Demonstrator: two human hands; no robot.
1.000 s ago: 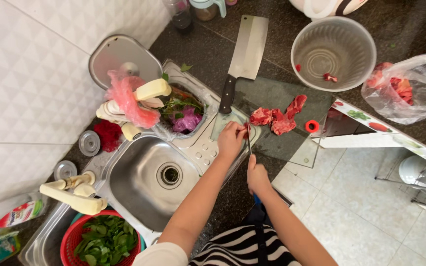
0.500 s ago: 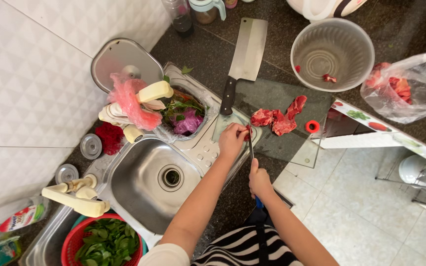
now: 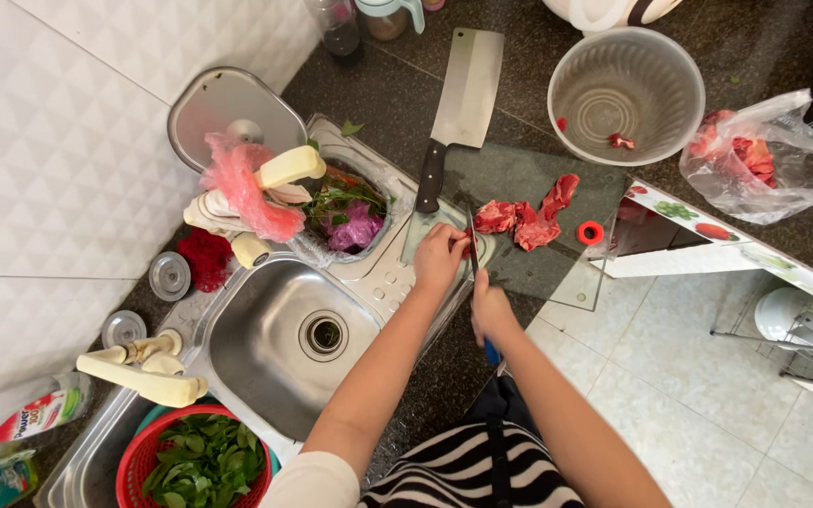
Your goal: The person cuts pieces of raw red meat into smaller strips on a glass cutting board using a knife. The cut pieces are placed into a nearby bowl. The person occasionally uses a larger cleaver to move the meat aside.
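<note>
1. Left hand (image 3: 439,259) fingers pinch raw red meat (image 3: 519,221) on the glass cutting board (image 3: 557,273).
2. Right hand (image 3: 489,306) fingers wrap a blue-handled knife (image 3: 474,263); best to keep left fingertips curled away from the blade.

Meat pieces (image 3: 519,222) on cutting board (image 3: 557,282), cleaver (image 3: 458,103) behind, sink (image 3: 284,339) left.

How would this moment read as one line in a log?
left hand: pressing raw meat | right hand: holding small knife, blade at meat | glass cutting board | cleaver lying unused
</note>
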